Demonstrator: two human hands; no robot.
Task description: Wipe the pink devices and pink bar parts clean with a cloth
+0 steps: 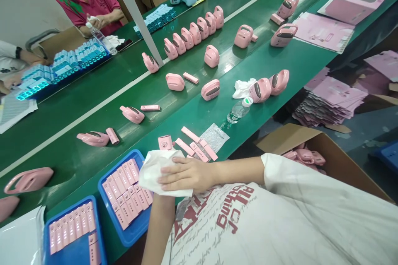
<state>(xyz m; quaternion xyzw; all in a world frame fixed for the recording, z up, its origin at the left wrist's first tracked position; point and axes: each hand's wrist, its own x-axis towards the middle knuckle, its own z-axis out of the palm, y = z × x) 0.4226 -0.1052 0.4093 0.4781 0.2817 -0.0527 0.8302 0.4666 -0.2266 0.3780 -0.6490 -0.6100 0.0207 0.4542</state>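
Observation:
My right hand (pixel 186 174) lies flat on a white cloth (pixel 152 167), fingers stretched out and pointing left. My left forearm (pixel 158 223) rises from below and ends under the same cloth, so that hand's fingers are hidden. The cloth sits over the near edge of a blue tray (pixel 130 232) filled with several flat pink parts. Just beyond the cloth stands a small pink box-shaped part (pixel 165 142), with loose pink strips (pixel 199 149) and a clear bubble bag (pixel 214 136) beside it.
A green conveyor belt (pixel 93 103) carries several pink handled devices (pixel 192 33). A water bottle (pixel 238 112) lies on the belt near a crumpled white cloth (pixel 242 87). A second blue tray (pixel 74 236) is at the lower left. An open cardboard box (pixel 326 153) stands right. Other people work across the belt.

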